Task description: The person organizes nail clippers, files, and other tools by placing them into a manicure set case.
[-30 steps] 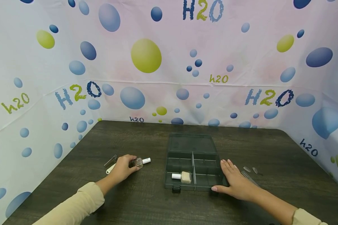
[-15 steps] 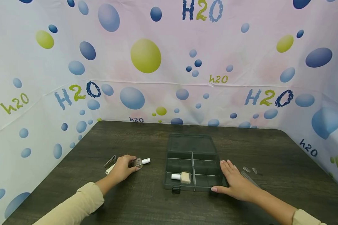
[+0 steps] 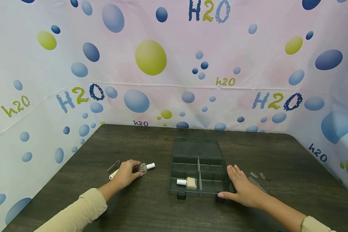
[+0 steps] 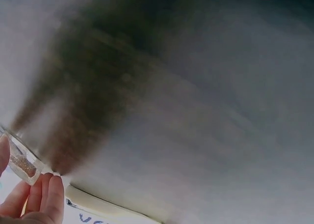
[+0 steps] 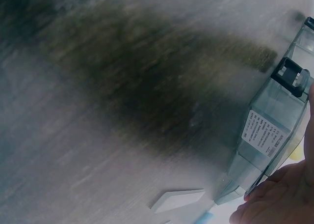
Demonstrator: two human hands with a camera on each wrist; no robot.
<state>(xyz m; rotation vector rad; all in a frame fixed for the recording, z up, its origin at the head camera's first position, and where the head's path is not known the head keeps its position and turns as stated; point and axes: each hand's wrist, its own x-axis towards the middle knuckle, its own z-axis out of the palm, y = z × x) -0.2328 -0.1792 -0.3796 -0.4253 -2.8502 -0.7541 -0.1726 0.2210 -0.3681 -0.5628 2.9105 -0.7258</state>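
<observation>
W/ our L hand [image 3: 125, 174] we pinch the glittery bottle [image 3: 141, 168], which is L of the open box [image 3: 214, 186]; if it touches the table [image 3: 145, 206], we cannot tell. Our R hand [image 3: 243, 189] lies w/ fingers rather straight against the box's R side. The glass could prob. slip b/c only fingertips hold it.

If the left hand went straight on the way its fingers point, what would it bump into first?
Probably the left side of the open dark box, with the white-capped bottle in the left hand arriving first. Depth is hard to judge, so it might pass over.
</observation>
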